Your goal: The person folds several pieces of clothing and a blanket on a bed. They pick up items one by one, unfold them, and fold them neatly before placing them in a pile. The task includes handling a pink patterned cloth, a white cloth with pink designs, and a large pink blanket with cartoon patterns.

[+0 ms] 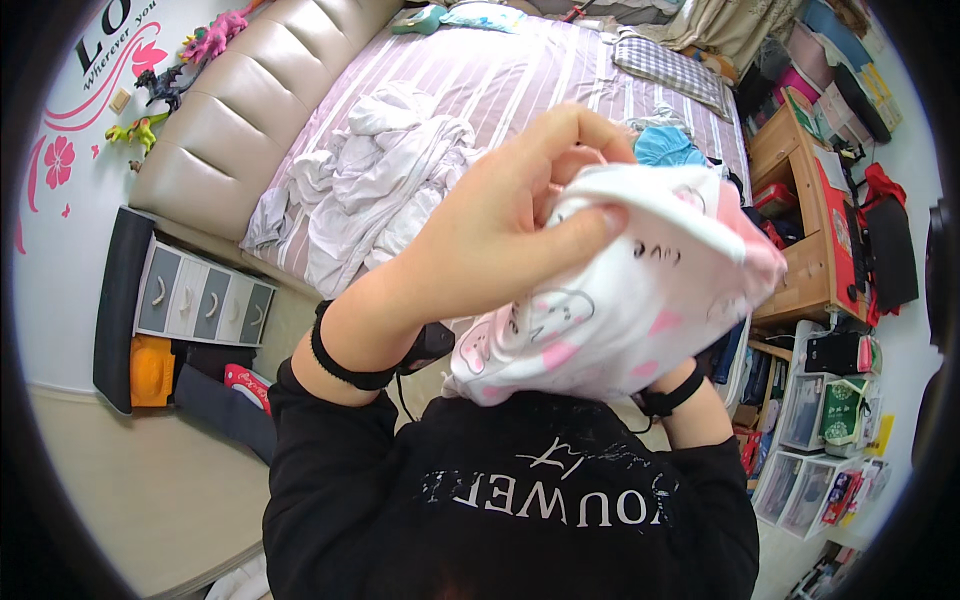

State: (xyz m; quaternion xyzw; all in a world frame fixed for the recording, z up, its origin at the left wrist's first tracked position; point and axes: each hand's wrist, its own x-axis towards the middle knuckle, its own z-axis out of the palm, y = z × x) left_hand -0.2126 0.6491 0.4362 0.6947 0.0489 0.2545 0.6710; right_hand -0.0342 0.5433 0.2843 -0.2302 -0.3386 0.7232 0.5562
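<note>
A white and pink printed fabric garment (600,307) hangs in front of my chest. My left hand (547,195) pinches its upper edge between thumb and fingers. The cloth covers my right hand; only that wrist, with a black band (675,394), shows below the garment's lower right side, so its grip is hidden. Beyond the garment is a bed with a striped sheet (517,82). On the bed, to the left, lies a crumpled heap of pale bedding (390,172).
Blue clothing (667,146) and a checked pillow (671,71) lie on the bed's right side. At left stand a padded headboard (247,105) and a drawer unit (206,296). A wooden desk (806,262) and clear storage boxes (806,487) line the right.
</note>
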